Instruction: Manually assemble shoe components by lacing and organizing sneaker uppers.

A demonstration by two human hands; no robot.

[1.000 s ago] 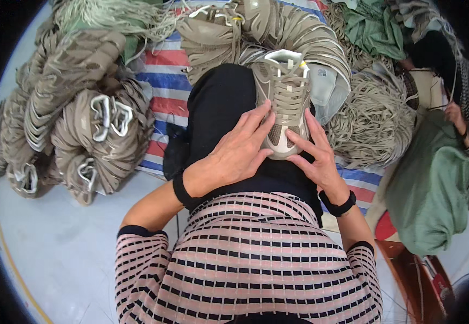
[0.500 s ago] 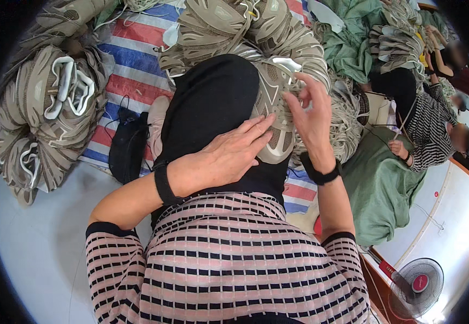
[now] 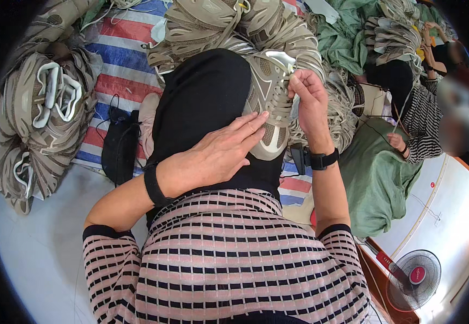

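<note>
Near a green sack (image 3: pixel 377 186), right grip (image 3: pixel 312 102) pinches laces (image 3: pixel 279 101); left grip (image 3: pixel 215 154) lies flat against the sneaker (image 3: pixel 271 142).

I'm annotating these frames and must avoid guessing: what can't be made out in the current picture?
In the head view:
- Underside of the beige-and-brown mesh sneaker: facing away.
- What, if anything, the right hand pinches: covered by its fingers.
- Ring of beige shoes: cut by top edge.
</note>
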